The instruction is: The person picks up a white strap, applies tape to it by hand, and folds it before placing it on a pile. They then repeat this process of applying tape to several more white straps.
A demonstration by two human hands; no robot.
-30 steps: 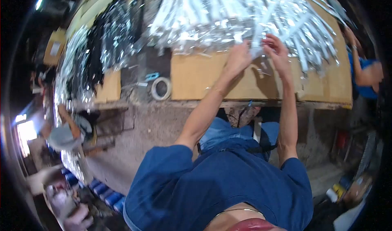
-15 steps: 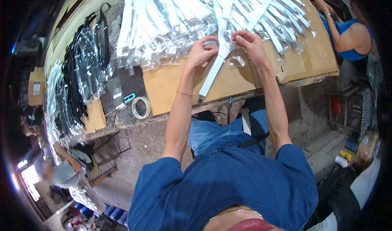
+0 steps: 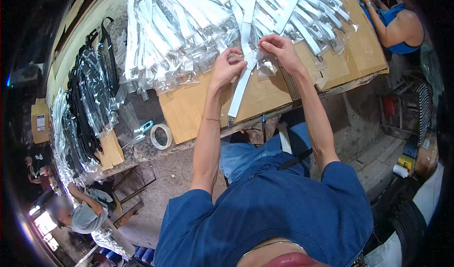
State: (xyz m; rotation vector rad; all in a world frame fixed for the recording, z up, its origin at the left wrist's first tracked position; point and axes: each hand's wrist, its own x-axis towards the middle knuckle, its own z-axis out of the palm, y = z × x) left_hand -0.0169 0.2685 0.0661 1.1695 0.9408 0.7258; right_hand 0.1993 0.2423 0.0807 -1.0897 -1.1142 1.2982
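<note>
A pair of white suspenders (image 3: 241,90) lies lengthwise in front of me, with a metal clip at its lower end near the table edge. Its straps join between my hands. My left hand (image 3: 228,69) is closed, thumb and index finger pinching the left edge just below the join. On the other side, my right hand (image 3: 282,53) has thumb and fingers pressed together beside the join, at some clear plastic (image 3: 267,67). Exactly what the right fingertips grip is partly hidden. Beyond both hands spreads a heap of bagged white suspenders (image 3: 187,26).
Cardboard (image 3: 182,111) covers the table. At left are a tape roll (image 3: 161,137), a blue cutter (image 3: 146,125) and bagged black straps (image 3: 90,87). One co-worker (image 3: 402,28) is at the far right, another (image 3: 87,215) at lower left.
The view has shifted slightly, so the table contents appear a little further left. Both hands stay beside the join of the white suspenders, with only small finger movement.
</note>
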